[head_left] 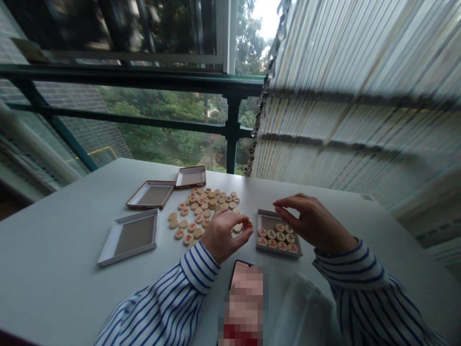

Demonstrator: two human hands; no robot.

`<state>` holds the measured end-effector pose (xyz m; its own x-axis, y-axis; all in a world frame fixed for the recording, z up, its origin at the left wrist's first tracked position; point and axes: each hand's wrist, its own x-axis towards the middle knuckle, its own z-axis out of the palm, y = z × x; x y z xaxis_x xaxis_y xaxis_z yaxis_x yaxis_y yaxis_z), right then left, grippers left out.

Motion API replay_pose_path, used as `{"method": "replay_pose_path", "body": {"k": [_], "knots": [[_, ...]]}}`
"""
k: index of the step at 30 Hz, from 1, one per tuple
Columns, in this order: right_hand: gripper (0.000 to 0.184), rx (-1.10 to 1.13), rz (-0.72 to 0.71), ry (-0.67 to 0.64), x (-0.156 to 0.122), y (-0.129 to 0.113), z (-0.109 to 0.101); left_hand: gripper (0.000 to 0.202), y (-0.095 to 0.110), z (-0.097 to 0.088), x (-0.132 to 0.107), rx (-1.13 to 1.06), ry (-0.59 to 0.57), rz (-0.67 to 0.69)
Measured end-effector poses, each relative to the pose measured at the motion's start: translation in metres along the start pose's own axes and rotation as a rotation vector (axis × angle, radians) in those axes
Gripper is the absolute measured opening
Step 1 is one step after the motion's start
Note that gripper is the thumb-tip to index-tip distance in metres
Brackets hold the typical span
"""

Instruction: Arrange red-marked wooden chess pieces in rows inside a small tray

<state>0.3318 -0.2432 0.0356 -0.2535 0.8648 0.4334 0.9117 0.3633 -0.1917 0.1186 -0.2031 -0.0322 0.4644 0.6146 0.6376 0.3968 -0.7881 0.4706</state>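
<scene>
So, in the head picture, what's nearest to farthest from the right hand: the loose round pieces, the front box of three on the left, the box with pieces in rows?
1. Box with pieces in rows: beside the right hand, slightly to its left.
2. Loose round pieces: in the middle, further left.
3. Front box of three: over on the left side.

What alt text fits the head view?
A person's left hand pinches a beige, red-marked disc; the right hand hovers by a shallow rectangular grey box holding similar discs. Loose beige discs and three grey-lined trays lie on a white table.
</scene>
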Motion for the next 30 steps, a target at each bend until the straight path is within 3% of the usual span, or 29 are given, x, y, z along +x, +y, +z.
{"method": "replay_pose_path", "body": {"k": [15, 25, 30], "knots": [[0.018, 0.024, 0.033, -0.014, -0.001, 0.003, -0.005, 0.013, 0.004, 0.026, 0.03, -0.112, -0.021, -0.001], [0.018, 0.057, 0.116, -0.013, -0.001, 0.009, -0.003, 0.018, 0.001, 0.025, 0.054, -0.149, -0.019, 0.061], [0.019, 0.248, 0.189, -0.039, 0.0, 0.008, 0.007, 0.015, 0.002, 0.024, 0.053, -0.07, -0.03, 0.126]]}}
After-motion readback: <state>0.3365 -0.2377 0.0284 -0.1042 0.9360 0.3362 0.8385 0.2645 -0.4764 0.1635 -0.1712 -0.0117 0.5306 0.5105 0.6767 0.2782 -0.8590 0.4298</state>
